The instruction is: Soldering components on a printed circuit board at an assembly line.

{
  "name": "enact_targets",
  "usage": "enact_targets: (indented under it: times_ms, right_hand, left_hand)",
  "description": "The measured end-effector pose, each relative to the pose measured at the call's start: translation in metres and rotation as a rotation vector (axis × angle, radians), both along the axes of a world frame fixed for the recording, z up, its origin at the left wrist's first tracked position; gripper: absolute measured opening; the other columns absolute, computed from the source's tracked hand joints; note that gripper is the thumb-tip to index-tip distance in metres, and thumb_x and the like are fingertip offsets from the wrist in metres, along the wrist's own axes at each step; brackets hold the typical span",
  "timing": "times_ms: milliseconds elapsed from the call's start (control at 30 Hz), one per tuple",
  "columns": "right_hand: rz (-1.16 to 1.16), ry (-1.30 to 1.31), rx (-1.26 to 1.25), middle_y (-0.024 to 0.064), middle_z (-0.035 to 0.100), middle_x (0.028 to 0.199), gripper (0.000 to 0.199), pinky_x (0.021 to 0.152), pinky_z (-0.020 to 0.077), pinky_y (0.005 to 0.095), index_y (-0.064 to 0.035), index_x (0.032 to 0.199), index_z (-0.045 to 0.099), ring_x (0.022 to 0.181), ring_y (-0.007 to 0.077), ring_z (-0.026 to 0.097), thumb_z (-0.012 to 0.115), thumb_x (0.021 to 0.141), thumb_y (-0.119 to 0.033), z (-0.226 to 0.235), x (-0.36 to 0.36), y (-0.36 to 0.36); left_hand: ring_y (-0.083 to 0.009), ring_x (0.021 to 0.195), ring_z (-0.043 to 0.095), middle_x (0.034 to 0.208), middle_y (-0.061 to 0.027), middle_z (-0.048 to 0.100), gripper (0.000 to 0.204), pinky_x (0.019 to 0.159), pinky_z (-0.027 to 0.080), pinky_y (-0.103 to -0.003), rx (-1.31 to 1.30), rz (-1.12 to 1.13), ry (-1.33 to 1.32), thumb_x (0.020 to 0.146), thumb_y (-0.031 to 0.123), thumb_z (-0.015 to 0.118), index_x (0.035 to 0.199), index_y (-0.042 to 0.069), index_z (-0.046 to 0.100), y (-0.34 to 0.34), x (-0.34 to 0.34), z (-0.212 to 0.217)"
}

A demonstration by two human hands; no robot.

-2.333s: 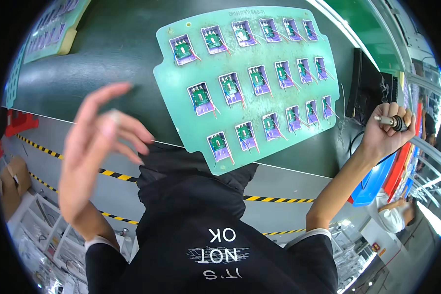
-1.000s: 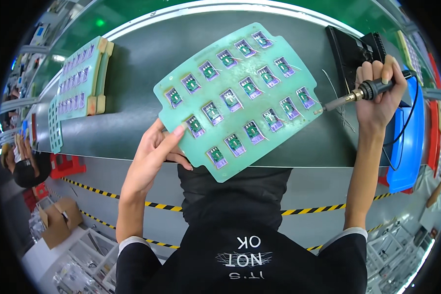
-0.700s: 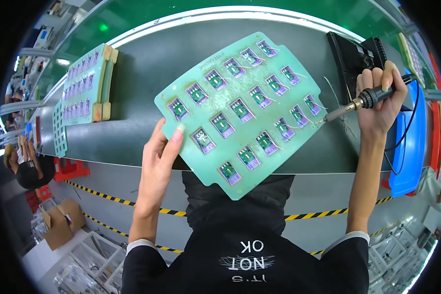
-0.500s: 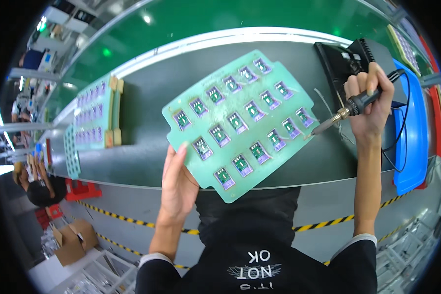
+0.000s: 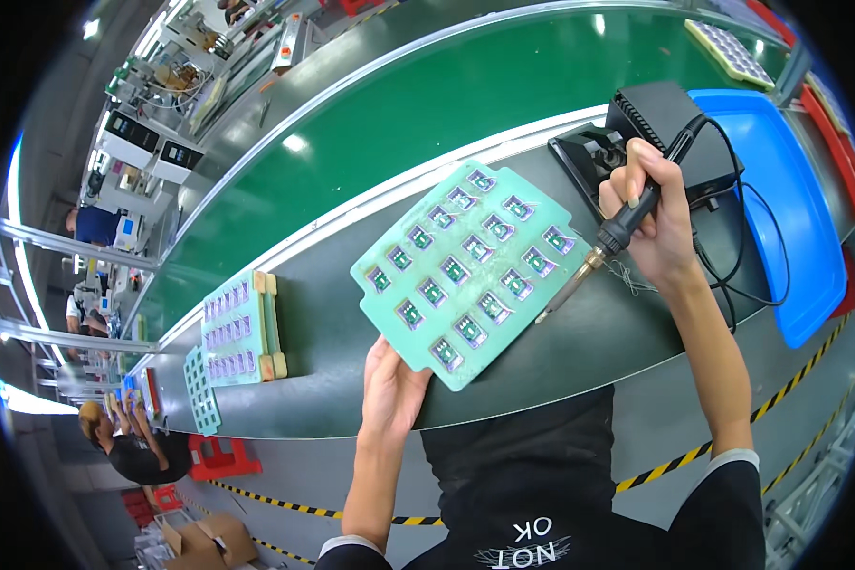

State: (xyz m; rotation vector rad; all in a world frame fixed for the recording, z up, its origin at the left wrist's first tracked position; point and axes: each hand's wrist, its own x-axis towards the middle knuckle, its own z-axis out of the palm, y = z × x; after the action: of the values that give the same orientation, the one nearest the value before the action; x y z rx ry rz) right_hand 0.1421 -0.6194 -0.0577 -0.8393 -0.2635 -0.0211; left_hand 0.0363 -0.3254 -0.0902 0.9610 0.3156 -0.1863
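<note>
The right hand is wrapped tight around a soldering iron, whose tip hangs just off the right edge of the green panel. The left hand grips the panel's near corner, fingers under it. The panel lies on the dark surface, its near corner jutting over the edge. With only that corner held, the panel could pivot or slip as the tip presses, smearing a joint. Behind the panel, the iron's cable trails to the black station; a snag there could jerk the tip.

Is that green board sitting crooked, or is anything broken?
The green board lies slanted across the dark bench, one corner sticking past its near edge where the left hand holds it. Nothing looks broken or spilled.
</note>
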Motion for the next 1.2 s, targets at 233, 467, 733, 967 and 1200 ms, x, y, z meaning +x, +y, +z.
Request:
enact_targets:
  times_ms: [233,467,733,967,1200]
  right_hand:
    - [0.020,0.000,0.057,-0.0027,0.033,0.044,0.035,0.039,0.0198,0.0203,-0.0058,0.061,0.047,0.039,0.0038,0.026,0.045,0.092,-0.024,-0.012,-0.012,0.009]
    - [0.051,-0.044,0.025,-0.0016,0.034,0.046,0.033,0.039,0.0211,0.0211,-0.0042,0.064,0.050,0.041,0.0054,0.027,0.047,0.090,-0.023,-0.001,0.013,-0.010]
    - [0.057,-0.001,0.000,0.0000,0.040,0.050,0.031,0.041,0.0253,0.0207,-0.0051,0.065,0.050,0.046,0.0057,0.035,0.050,0.091,-0.023,0.005,-0.004,-0.007]
    - [0.050,0.021,0.013,-0.0004,0.040,0.050,0.030,0.041,0.0261,0.0199,-0.0049,0.066,0.051,0.043,0.0051,0.033,0.050,0.091,-0.022,0.001,-0.002,-0.010]
    - [0.055,0.009,0.006,-0.0002,0.040,0.050,0.031,0.041,0.0265,0.0197,-0.0046,0.065,0.051,0.043,0.0048,0.033,0.049,0.091,-0.022,-0.004,0.002,-0.011]
  left_hand:
    - [-0.0195,0.101,0.059,0.113,-0.0123,0.058,0.026,0.090,0.049,-0.035,0.038,0.058,-0.143,0.095,0.009,0.045,0.117,-0.005,0.047,-0.007,0.038,-0.023]
    - [-0.0324,0.118,0.046,0.126,-0.0168,0.045,0.031,0.103,0.039,-0.049,-0.139,0.272,-0.258,0.094,0.003,0.044,0.122,-0.010,0.039,-0.043,0.139,-0.025]
    - [-0.0284,0.118,0.044,0.127,-0.0160,0.043,0.033,0.104,0.035,-0.044,-0.266,0.209,-0.330,0.096,0.004,0.036,0.128,-0.004,0.034,-0.045,0.245,-0.046]
    - [-0.0369,0.132,0.028,0.137,-0.0278,0.030,0.043,0.114,0.021,-0.046,-0.400,-0.161,-0.169,0.089,-0.007,0.036,0.131,-0.012,0.025,-0.077,0.260,-0.030]
    - [-0.0396,0.136,0.019,0.141,-0.0348,0.018,0.050,0.114,0.021,-0.046,-0.509,-0.311,0.085,0.090,0.000,0.035,0.130,-0.021,0.013,-0.069,0.240,0.012]
